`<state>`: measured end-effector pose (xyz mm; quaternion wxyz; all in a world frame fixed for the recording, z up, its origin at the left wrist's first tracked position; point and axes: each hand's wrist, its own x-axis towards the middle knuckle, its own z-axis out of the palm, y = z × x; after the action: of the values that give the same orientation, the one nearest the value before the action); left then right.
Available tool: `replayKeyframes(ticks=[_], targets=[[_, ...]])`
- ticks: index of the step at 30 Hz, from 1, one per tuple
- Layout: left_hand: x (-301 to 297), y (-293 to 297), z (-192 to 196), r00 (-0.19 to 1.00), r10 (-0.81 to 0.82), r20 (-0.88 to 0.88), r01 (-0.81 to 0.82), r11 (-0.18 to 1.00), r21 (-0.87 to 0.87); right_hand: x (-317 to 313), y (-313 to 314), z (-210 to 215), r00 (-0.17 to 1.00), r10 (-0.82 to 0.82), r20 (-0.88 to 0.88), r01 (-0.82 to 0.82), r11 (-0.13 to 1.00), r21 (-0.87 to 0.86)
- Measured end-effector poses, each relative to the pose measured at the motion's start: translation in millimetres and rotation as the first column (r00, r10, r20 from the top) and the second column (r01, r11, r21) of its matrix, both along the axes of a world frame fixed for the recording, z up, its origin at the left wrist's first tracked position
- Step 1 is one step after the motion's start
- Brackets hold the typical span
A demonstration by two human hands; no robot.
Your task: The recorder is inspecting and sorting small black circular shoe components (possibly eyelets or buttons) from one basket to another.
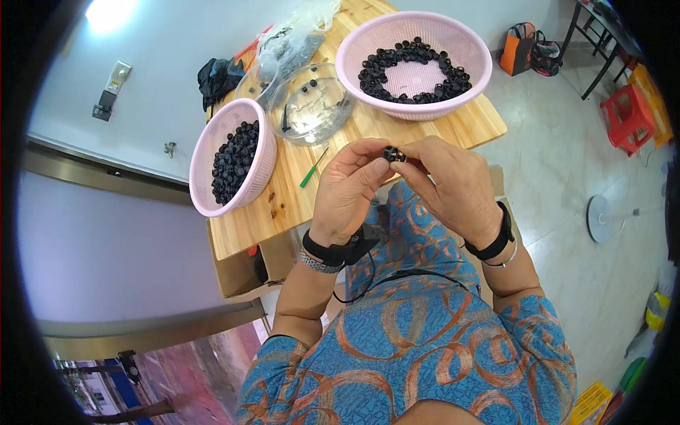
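A small round black part point(390, 154) with a brassy glint on its right side is held up at the table's front edge. My left hand point(352, 185) pinches it between thumb and fingers. From the other side my right hand point(453, 183) is closed, its thumb and forefinger tips at the part's right edge; the curled fingers hide whether a separate tiny piece is there. On the wooden table, left of my hands, lies a thin screwdriver with a green handle point(309, 176). Beyond it sits a clear round plastic tray point(312, 127) holding a few black parts and small bits.
A pink basket point(265, 159) heaped with black parts stands at the table's left. A larger pink basket point(418, 111), its parts lying in a ring, stands at the far right. Clear plastic bags point(294, 46) lie at the back. A red stool point(628, 119) stands on the floor rightward.
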<state>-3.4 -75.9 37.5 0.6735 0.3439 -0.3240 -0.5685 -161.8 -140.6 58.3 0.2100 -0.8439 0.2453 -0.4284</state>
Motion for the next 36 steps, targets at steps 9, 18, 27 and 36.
replayKeyframes(ticks=[9, 18, 27, 36], targets=[[-1.4, -3.1, -2.1, 0.995, -0.009, -0.098, 0.011, 1.0, 0.021, -0.1, -2.8, 0.1, 0.999, -0.037, -0.027, 0.035, 0.998, -0.061], [-4.5, -2.4, -0.3, 0.999, 0.037, 0.029, -0.037, 0.999, 0.021, -2.3, -3.2, 1.6, 0.995, -0.045, -0.093, 0.036, 0.995, -0.097], [-7.2, 3.9, 3.7, 0.915, 0.145, 0.376, -0.159, 0.987, 0.006, -4.1, -0.8, 2.2, 0.989, -0.04, -0.143, 0.024, 0.993, -0.114], [-11.6, 7.1, -0.5, 0.759, 0.32, 0.566, -0.256, 0.947, -0.191, -3.0, 2.2, -2.4, 0.996, 0.016, -0.092, -0.032, 0.985, -0.17]])
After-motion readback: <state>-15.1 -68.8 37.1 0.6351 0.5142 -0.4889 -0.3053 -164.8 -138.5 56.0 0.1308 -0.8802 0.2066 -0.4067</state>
